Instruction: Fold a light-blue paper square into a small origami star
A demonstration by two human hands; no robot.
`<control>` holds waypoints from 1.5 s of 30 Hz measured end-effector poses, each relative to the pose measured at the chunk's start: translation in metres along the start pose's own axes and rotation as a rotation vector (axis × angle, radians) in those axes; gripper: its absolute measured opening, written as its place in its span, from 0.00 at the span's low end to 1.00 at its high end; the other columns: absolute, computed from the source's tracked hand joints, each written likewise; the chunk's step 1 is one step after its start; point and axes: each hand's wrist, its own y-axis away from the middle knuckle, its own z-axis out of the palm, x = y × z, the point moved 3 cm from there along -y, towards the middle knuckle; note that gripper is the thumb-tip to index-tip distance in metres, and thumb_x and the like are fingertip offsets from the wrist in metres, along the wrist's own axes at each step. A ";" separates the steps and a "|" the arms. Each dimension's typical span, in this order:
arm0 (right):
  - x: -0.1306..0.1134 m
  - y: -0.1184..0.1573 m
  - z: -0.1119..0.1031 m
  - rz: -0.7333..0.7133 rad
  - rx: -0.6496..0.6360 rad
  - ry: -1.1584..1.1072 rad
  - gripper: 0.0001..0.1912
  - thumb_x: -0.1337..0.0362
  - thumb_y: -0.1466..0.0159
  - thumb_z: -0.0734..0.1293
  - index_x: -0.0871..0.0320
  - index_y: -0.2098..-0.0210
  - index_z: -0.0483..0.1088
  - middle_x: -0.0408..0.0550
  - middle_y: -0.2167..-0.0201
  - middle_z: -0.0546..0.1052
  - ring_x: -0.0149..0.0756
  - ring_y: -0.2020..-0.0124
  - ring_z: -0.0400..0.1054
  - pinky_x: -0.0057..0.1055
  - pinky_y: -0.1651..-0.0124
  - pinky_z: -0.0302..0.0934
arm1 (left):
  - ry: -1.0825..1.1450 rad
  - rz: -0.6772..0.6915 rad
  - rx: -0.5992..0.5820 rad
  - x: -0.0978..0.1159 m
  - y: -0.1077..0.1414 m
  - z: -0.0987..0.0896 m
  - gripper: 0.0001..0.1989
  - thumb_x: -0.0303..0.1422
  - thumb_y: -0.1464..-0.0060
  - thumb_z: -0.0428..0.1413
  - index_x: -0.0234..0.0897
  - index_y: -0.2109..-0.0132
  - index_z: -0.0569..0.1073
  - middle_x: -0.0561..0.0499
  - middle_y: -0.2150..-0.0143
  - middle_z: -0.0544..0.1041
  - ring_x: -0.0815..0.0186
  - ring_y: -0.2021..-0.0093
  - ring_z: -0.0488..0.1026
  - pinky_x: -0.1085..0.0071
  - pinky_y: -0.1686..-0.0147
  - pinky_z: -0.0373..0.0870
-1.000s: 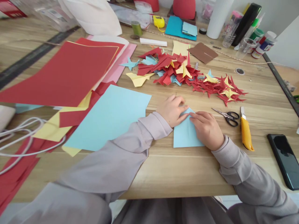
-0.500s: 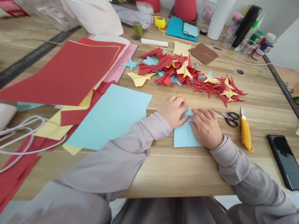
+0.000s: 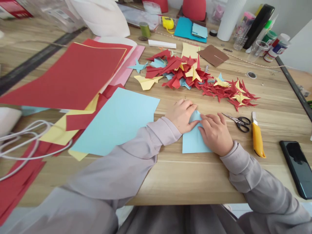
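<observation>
A light-blue folded paper sheet [image 3: 195,139] lies on the light-wood table [image 3: 200,182], between your hands. Your left hand [image 3: 180,115] is half-curled, fingertips gripping the sheet's top-left edge. Your right hand [image 3: 215,135] has its fingers slightly spread, pressing the fold down. Black-handled steel scissors [image 3: 237,122] sit just right of your right hand.

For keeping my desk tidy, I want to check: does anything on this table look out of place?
Yes, at the lower left. The red paper hangs over the table edge, so it could slide off. A white cable also lies across the paper sheets, which looks odd among the craft materials.
</observation>
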 end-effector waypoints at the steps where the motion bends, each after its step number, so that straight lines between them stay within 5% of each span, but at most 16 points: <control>1: 0.000 0.000 0.000 0.000 -0.002 0.000 0.08 0.65 0.33 0.60 0.59 0.60 0.70 0.52 0.50 0.76 0.43 0.50 0.65 0.47 0.41 0.46 | 0.001 0.009 0.006 0.000 0.000 0.000 0.29 0.45 0.48 0.54 0.29 0.45 0.70 0.39 0.53 0.71 0.52 0.54 0.65 0.55 0.53 0.63; 5: 0.000 0.000 0.000 0.008 -0.004 -0.007 0.09 0.65 0.33 0.59 0.60 0.59 0.69 0.52 0.50 0.76 0.43 0.50 0.65 0.47 0.41 0.46 | -0.007 0.048 0.024 -0.001 0.002 0.003 0.23 0.45 0.46 0.52 0.36 0.48 0.74 0.41 0.53 0.70 0.52 0.55 0.64 0.55 0.55 0.63; 14: 0.000 0.000 0.000 0.022 -0.028 -0.028 0.09 0.66 0.33 0.58 0.59 0.59 0.69 0.52 0.49 0.75 0.44 0.50 0.65 0.48 0.41 0.46 | -0.131 0.091 0.024 0.008 0.005 0.001 0.23 0.44 0.41 0.47 0.34 0.49 0.75 0.38 0.53 0.72 0.51 0.56 0.65 0.57 0.63 0.61; 20: 0.002 -0.002 0.001 0.046 -0.073 -0.074 0.10 0.67 0.34 0.58 0.61 0.57 0.69 0.53 0.50 0.76 0.45 0.49 0.64 0.46 0.43 0.49 | -0.216 0.193 0.118 0.020 0.006 0.004 0.16 0.34 0.38 0.44 0.32 0.56 0.75 0.41 0.49 0.74 0.54 0.52 0.67 0.57 0.59 0.59; 28: -0.001 -0.001 -0.001 0.074 -0.087 -0.067 0.12 0.67 0.33 0.56 0.61 0.55 0.68 0.54 0.49 0.75 0.45 0.48 0.64 0.50 0.41 0.45 | -0.293 0.253 0.118 0.024 0.004 0.010 0.15 0.29 0.37 0.44 0.31 0.63 0.75 0.45 0.59 0.76 0.59 0.57 0.69 0.61 0.61 0.58; 38: 0.002 -0.003 -0.002 0.047 -0.102 -0.075 0.11 0.68 0.33 0.56 0.61 0.57 0.69 0.55 0.50 0.75 0.44 0.49 0.64 0.46 0.41 0.46 | -0.308 0.250 0.124 0.023 0.005 0.012 0.15 0.30 0.37 0.44 0.31 0.60 0.75 0.46 0.59 0.76 0.60 0.59 0.69 0.62 0.56 0.59; 45: -0.001 -0.004 -0.010 0.073 -0.115 0.035 0.12 0.67 0.34 0.56 0.60 0.61 0.71 0.51 0.68 0.79 0.42 0.62 0.65 0.47 0.40 0.45 | -0.314 0.228 0.122 0.026 0.004 0.009 0.15 0.28 0.37 0.43 0.33 0.62 0.75 0.45 0.62 0.77 0.60 0.60 0.69 0.58 0.53 0.60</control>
